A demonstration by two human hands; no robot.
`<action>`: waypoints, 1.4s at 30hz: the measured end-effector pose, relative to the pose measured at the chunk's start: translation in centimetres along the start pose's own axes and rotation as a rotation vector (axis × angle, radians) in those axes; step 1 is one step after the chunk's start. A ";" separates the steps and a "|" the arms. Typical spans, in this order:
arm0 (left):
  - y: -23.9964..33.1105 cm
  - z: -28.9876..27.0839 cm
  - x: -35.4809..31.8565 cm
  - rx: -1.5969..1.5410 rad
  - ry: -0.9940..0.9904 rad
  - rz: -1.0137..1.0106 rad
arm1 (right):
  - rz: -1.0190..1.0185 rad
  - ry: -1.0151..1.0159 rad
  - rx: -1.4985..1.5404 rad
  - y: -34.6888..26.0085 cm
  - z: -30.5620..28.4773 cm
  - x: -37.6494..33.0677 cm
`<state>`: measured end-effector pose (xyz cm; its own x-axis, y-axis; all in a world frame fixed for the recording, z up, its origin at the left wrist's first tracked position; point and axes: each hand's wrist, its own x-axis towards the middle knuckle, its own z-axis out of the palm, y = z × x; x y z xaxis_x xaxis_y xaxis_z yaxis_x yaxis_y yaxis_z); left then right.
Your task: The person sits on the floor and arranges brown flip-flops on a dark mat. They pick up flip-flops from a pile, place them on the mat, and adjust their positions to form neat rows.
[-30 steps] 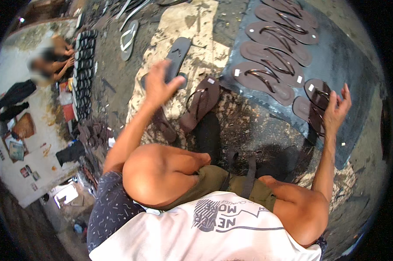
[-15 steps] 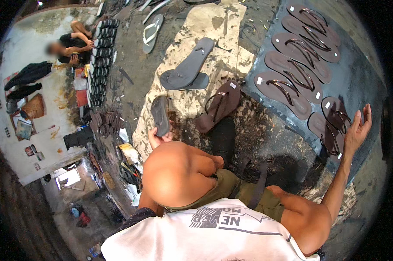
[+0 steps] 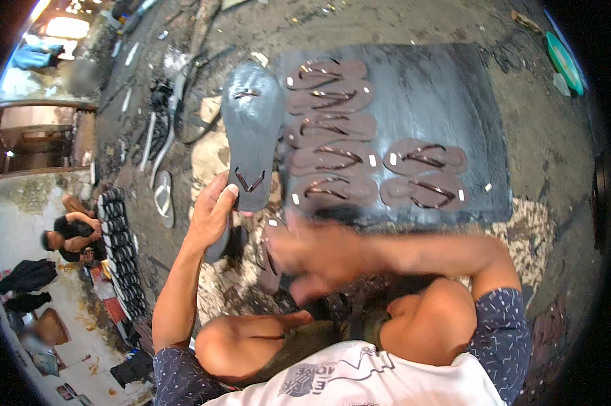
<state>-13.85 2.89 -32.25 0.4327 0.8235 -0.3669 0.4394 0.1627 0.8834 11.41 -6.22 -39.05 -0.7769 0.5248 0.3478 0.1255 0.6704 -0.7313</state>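
My left hand (image 3: 213,210) holds up a dark grey flip-flop sole (image 3: 253,139), thumb laid over its lower end. Short brown strap pieces show on its face, one V-shaped near my thumb and one near the top. My right hand (image 3: 326,260) is smeared by motion in front of my knees, so its fingers cannot be read. Just beside it, a brown flip-flop (image 3: 270,267) is partly covered. Beyond, several brown flip-flops (image 3: 332,159) with shiny straps lie in two columns on a dark sheet (image 3: 447,88).
A grey sandal with a pale strap (image 3: 163,196) lies on the left floor. Farther left, another person (image 3: 79,233) sits by a long row of dark footwear (image 3: 119,243). Stained pale sheeting (image 3: 207,152) spreads under my work. A green round object (image 3: 564,64) stands far right.
My view has swung to the right. The left hand has raised a dark sole from beside my knee. My right hand has come off the sheet's right side, inward toward my knees.
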 end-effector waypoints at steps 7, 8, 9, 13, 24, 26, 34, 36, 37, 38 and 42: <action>0.6 2.4 4.3 -0.277 -0.061 -0.163 | 0.455 0.622 -0.064 4.1 -5.0 -9.5; 0.6 3.8 5.2 -0.383 -0.240 -0.245 | 0.475 0.778 0.087 4.2 -7.2 -10.5; 1.2 4.3 5.9 -0.444 -0.391 -0.326 | 0.443 0.956 0.258 4.2 -9.1 -11.1; -0.6 10.9 14.2 -0.852 -0.888 -0.417 | 0.503 0.815 0.234 4.4 -14.2 -18.0; -6.0 24.2 25.6 -0.148 0.014 -0.142 | 1.006 1.021 0.351 18.4 -14.1 -28.1; -7.0 24.0 26.2 -0.007 0.055 -0.133 | 1.037 0.969 0.459 19.4 -14.1 -28.2; -5.4 24.5 26.2 0.309 0.146 -0.108 | 1.034 0.982 0.286 21.5 -11.6 -29.3; -5.3 24.5 26.2 0.353 0.156 -0.103 | 1.060 0.954 0.250 21.1 -11.7 -29.0; -5.4 24.4 26.3 0.376 0.159 -0.099 | 1.073 0.940 0.232 21.0 -11.6 -28.7; -5.1 24.6 26.5 0.354 0.156 -0.105 | 1.084 0.922 0.163 20.9 -11.6 -28.8; -4.1 24.7 26.3 0.539 0.185 -0.031 | 1.037 0.854 -0.086 21.6 -10.7 -28.9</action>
<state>15.18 10.46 -52.75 0.2896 0.9122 -0.2899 0.8102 -0.0723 0.5817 43.17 -1.31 -58.67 0.3199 0.9454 -0.0625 0.4794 -0.2184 -0.8499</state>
